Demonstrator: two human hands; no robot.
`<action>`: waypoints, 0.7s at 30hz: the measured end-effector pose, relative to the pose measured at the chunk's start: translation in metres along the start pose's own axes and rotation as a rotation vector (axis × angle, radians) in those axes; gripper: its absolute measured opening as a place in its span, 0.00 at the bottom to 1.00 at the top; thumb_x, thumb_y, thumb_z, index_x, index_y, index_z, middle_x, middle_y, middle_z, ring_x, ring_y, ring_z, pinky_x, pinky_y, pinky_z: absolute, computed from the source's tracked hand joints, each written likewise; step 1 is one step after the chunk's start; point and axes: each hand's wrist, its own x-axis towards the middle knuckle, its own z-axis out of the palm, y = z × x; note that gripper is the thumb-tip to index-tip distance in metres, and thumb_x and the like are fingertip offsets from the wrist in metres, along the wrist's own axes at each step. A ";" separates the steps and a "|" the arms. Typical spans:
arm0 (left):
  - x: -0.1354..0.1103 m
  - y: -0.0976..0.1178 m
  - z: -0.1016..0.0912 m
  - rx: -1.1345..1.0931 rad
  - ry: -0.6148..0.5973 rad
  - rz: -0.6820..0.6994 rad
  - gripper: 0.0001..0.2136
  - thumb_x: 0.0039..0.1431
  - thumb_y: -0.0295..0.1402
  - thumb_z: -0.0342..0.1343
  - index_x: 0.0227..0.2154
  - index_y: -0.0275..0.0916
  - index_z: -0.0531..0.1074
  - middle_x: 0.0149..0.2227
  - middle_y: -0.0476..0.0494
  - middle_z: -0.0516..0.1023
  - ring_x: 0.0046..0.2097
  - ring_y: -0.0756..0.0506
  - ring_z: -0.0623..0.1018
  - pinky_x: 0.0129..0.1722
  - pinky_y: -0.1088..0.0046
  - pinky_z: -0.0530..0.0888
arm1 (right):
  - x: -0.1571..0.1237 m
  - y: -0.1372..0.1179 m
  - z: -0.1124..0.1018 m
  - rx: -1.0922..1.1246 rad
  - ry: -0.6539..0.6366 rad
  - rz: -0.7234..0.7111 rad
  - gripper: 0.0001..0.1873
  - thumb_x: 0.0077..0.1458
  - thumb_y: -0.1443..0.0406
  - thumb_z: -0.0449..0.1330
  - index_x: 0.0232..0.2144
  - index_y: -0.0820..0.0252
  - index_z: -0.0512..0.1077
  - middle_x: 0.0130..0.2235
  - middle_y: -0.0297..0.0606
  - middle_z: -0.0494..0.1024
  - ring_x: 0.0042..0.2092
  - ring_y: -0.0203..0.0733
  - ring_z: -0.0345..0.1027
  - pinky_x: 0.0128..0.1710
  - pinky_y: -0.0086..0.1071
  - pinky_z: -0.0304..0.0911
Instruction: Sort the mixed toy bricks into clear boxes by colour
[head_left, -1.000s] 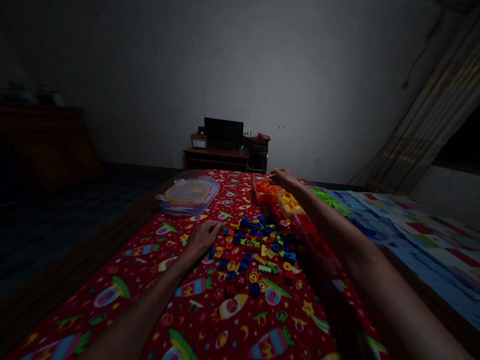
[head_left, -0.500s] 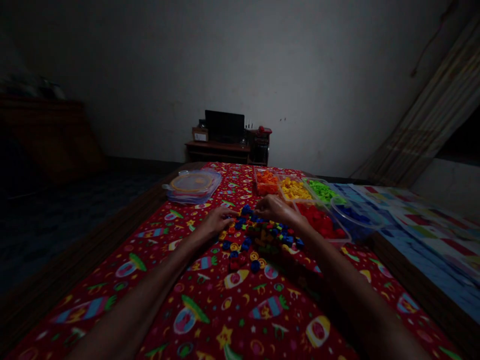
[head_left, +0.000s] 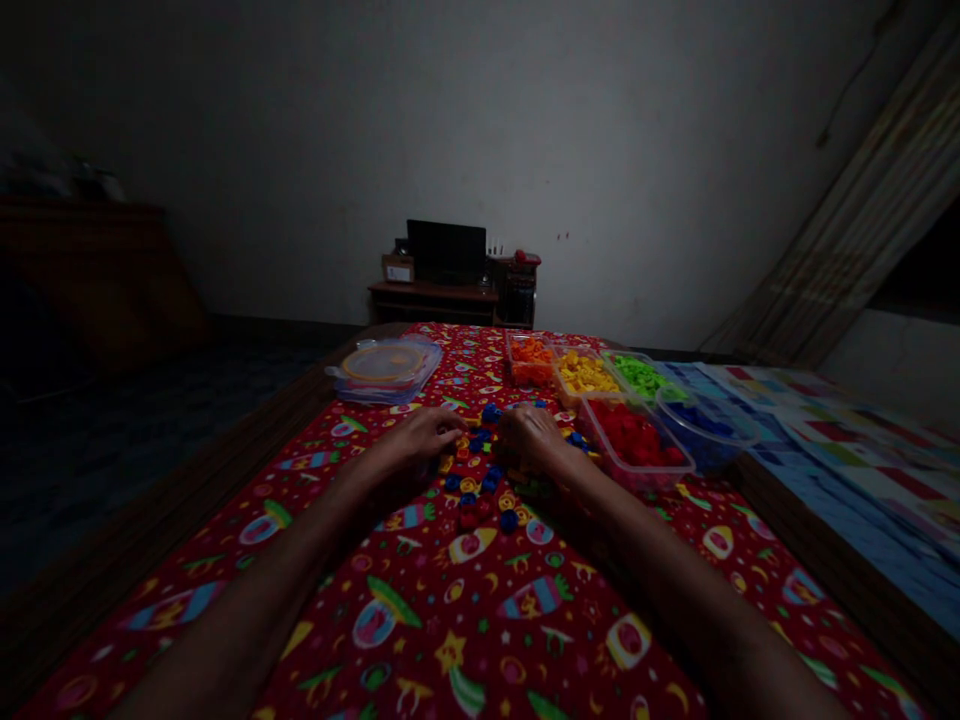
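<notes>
A loose pile of small plastic building blocks (head_left: 491, 480), mostly blue, yellow and red, lies on a red patterned cloth (head_left: 465, 620). At the left edge of the pile is my left hand (head_left: 426, 436), fingers bent and drawn together near a yellow block; anything between the fingertips is too small and dark to make out. My right hand (head_left: 531, 434) reaches over the right part of the pile. Its fingers curl down among the blocks, fingertips hidden, and it covers several of them. A blue block (head_left: 491, 413) sits between the two hands.
Clear containers hold sorted pieces: orange (head_left: 531, 360), yellow (head_left: 587, 373), green (head_left: 637, 377), red (head_left: 634, 437) and blue (head_left: 701, 422). Stacked plastic lids (head_left: 386, 368) lie at the left. Behind, a monitor (head_left: 447, 250) stands on a desk. A quilt (head_left: 847, 430) spreads at the right.
My right hand has come nearer and lower, from the pile's far edge onto its right part. My left hand has drawn back slightly to the left, its fingers more bent.
</notes>
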 end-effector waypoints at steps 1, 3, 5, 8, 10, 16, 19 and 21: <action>-0.001 0.001 -0.002 0.020 -0.045 0.018 0.14 0.52 0.38 0.49 0.36 0.40 0.77 0.34 0.44 0.80 0.34 0.44 0.77 0.35 0.73 0.70 | 0.002 -0.001 0.002 -0.007 0.001 -0.003 0.17 0.58 0.64 0.49 0.40 0.62 0.76 0.37 0.47 0.78 0.36 0.42 0.70 0.31 0.29 0.57; -0.005 0.005 -0.003 0.087 -0.118 0.043 0.12 0.51 0.36 0.51 0.33 0.40 0.77 0.35 0.44 0.79 0.35 0.45 0.76 0.36 0.74 0.70 | 0.006 -0.003 0.007 -0.025 -0.016 0.004 0.17 0.57 0.63 0.49 0.40 0.61 0.76 0.38 0.48 0.77 0.37 0.43 0.69 0.32 0.29 0.57; -0.010 0.011 0.000 0.174 -0.158 0.043 0.10 0.50 0.34 0.52 0.33 0.38 0.76 0.34 0.44 0.78 0.35 0.45 0.76 0.35 0.75 0.69 | 0.009 -0.003 0.015 -0.042 -0.026 0.015 0.16 0.58 0.63 0.49 0.39 0.62 0.76 0.39 0.49 0.76 0.38 0.44 0.69 0.33 0.30 0.57; -0.017 0.023 0.005 0.294 -0.140 0.059 0.09 0.51 0.31 0.52 0.34 0.38 0.75 0.35 0.43 0.77 0.36 0.46 0.75 0.34 0.76 0.68 | 0.010 0.001 0.024 -0.025 0.009 0.006 0.16 0.58 0.62 0.50 0.41 0.63 0.74 0.39 0.49 0.76 0.39 0.44 0.68 0.35 0.31 0.56; -0.020 0.027 0.006 0.337 -0.105 0.072 0.08 0.52 0.31 0.52 0.32 0.38 0.75 0.34 0.43 0.77 0.35 0.46 0.75 0.33 0.76 0.68 | 0.009 0.006 0.025 0.031 0.060 -0.018 0.15 0.58 0.62 0.52 0.41 0.63 0.74 0.39 0.48 0.76 0.39 0.43 0.67 0.36 0.30 0.56; -0.006 0.016 0.001 0.110 -0.038 0.043 0.08 0.51 0.35 0.54 0.29 0.38 0.76 0.29 0.45 0.78 0.31 0.46 0.75 0.30 0.76 0.67 | 0.012 0.012 0.011 0.523 0.196 0.052 0.08 0.53 0.64 0.56 0.30 0.65 0.71 0.31 0.40 0.75 0.32 0.37 0.66 0.31 0.27 0.56; 0.003 0.013 0.001 -0.025 0.110 -0.031 0.11 0.50 0.38 0.56 0.31 0.38 0.77 0.30 0.46 0.79 0.30 0.47 0.75 0.31 0.75 0.69 | 0.016 0.003 0.011 0.994 0.031 0.171 0.05 0.52 0.68 0.53 0.27 0.63 0.68 0.25 0.33 0.72 0.26 0.33 0.64 0.27 0.26 0.58; 0.006 0.016 0.003 -0.070 0.179 -0.005 0.11 0.50 0.38 0.56 0.32 0.38 0.77 0.32 0.46 0.80 0.31 0.47 0.76 0.32 0.74 0.71 | 0.016 -0.005 0.014 1.290 -0.092 0.200 0.07 0.53 0.69 0.51 0.25 0.62 0.67 0.23 0.31 0.70 0.24 0.31 0.63 0.27 0.25 0.60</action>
